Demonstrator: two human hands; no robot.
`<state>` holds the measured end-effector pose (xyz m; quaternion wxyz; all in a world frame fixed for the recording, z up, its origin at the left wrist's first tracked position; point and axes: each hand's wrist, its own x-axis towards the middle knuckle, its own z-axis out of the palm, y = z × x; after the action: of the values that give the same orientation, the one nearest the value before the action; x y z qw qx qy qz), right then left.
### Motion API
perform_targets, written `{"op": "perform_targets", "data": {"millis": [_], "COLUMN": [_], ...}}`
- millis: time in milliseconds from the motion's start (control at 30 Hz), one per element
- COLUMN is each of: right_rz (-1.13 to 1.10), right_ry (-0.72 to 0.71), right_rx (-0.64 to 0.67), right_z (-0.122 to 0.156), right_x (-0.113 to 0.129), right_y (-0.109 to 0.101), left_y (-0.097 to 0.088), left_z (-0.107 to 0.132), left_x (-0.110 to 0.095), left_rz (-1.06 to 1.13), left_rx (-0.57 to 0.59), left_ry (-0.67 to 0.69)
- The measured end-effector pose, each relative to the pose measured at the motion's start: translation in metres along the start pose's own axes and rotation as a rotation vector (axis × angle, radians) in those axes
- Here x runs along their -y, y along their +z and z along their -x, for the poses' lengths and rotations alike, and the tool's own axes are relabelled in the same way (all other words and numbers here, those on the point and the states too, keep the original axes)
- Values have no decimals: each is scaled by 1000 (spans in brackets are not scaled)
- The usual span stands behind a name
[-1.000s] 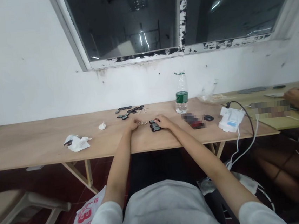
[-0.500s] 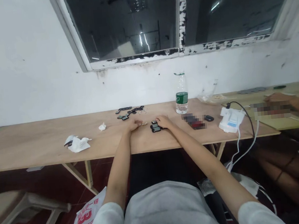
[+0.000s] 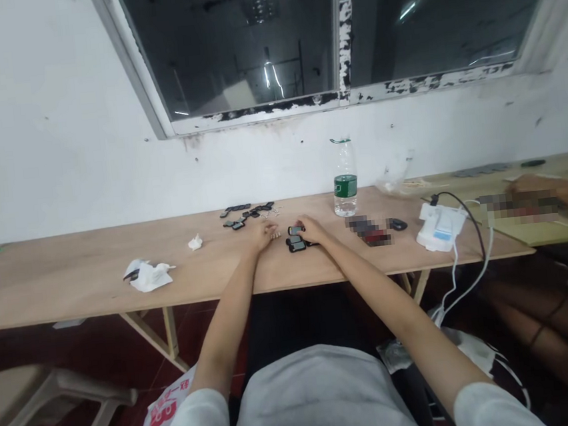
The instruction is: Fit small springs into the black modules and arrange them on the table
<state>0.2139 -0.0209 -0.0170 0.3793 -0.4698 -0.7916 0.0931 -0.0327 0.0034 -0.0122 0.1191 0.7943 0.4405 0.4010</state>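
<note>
My left hand (image 3: 264, 234) rests on the plywood table (image 3: 71, 294), its fingertips beside a short line of tiny pale beads (image 3: 277, 234). My right hand (image 3: 312, 231) lies next to small black rectangular pieces with glossy faces (image 3: 295, 243), its fingers touching the upper one (image 3: 296, 230). Whether either hand grips anything is hard to tell at this size. Farther back, a loose scatter of similar black pieces (image 3: 244, 213) lies on the wood.
A water bottle with a green label (image 3: 344, 180) stands behind my right hand. Crumpled white tissue (image 3: 147, 275) lies to the left. On the right are a blurred object (image 3: 369, 230), a white charger with cables (image 3: 441, 227), and a co-worker's hand (image 3: 527, 184).
My left hand has slid right, closer to the black pieces. Those pieces have shifted under my right hand and now look less like a neat column.
</note>
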Motion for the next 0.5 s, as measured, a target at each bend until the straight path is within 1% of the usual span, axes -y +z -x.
{"op": "perform_targets", "data": {"millis": [133, 267, 333, 433, 500], "right_rz": [-139, -250, -325, -476, -572], "right_ry": [-30, 20, 35, 38, 55], "right_rx": [-39, -134, -148, -136, -132], "right_z": [-2, -2, -2, -2, -2], "right_x": [0, 6, 9, 12, 13], "right_y": [1, -1, -2, -3, -4], "left_y": [9, 13, 13, 12, 11], "left_z": [2, 3, 4, 4, 4], "left_x": [-15, -24, -29, -34, -37], "left_rz": [28, 42, 42, 27, 18], "left_rx": [40, 72, 58, 29, 21], "left_ry": [88, 146, 191, 270, 288]}}
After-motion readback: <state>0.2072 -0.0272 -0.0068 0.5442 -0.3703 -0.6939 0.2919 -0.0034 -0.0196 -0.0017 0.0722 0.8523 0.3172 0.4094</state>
